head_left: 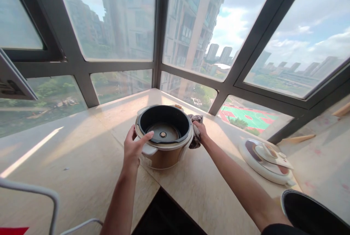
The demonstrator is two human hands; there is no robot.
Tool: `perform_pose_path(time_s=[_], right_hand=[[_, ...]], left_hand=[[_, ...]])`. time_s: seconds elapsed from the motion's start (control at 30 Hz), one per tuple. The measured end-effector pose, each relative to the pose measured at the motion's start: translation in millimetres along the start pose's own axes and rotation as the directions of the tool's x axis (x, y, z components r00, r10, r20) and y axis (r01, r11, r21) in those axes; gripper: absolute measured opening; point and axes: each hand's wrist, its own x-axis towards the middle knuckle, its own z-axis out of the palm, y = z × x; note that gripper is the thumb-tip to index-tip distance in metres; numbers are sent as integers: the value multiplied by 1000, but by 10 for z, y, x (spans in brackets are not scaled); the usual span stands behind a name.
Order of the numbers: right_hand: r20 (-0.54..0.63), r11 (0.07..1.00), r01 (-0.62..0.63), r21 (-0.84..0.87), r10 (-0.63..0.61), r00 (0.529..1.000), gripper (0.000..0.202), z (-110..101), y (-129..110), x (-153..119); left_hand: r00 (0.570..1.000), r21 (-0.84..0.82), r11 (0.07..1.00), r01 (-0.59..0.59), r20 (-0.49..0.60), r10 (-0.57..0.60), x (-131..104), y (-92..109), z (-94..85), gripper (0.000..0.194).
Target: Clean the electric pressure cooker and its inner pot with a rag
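Both bare arms reach forward, hands apart.
The left hand (134, 144) spreads its thumb (146, 137) to the right of its upright fingers (131, 132), the wrist (133, 165) below them; the right hand (200, 130) is curled, its fingers partly hidden, the forearm (232, 169) slanting down and right from them.

Two hands (133, 147) (201, 131), one cooker body (165, 157), one cloth (195, 141), one cooker lid (266, 160), one dark-lined pot (311, 211)
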Motion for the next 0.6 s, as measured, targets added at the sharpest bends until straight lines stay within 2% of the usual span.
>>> perform_pose_path(time_s=[0.13,0.2,0.27,0.33,0.43,0.6], right_hand=[[22,995,-86,44,86,996,24,-102,525,-381],[58,988,-150,34,148,987,26,-181,682,-528],[82,983,-184,22,181,980,25,-264,734,-615],[80,983,-180,29,177,981,24,-336,688,-645],[65,985,-152,83,147,987,24,-413,493,-614],[106,970,-104,218,82,991,29,-480,124,-539]], left_hand=[[995,-34,999,25,93,-22,262,56,-98,71],[989,-7,1000,15,146,-14,360,74,-121,69],[982,14,999,29,185,-31,451,94,-134,69],[980,31,998,55,190,-59,534,114,-137,68],[982,51,997,61,177,-69,635,129,-137,65],[947,71,996,-51,320,25,757,102,-183,45]])
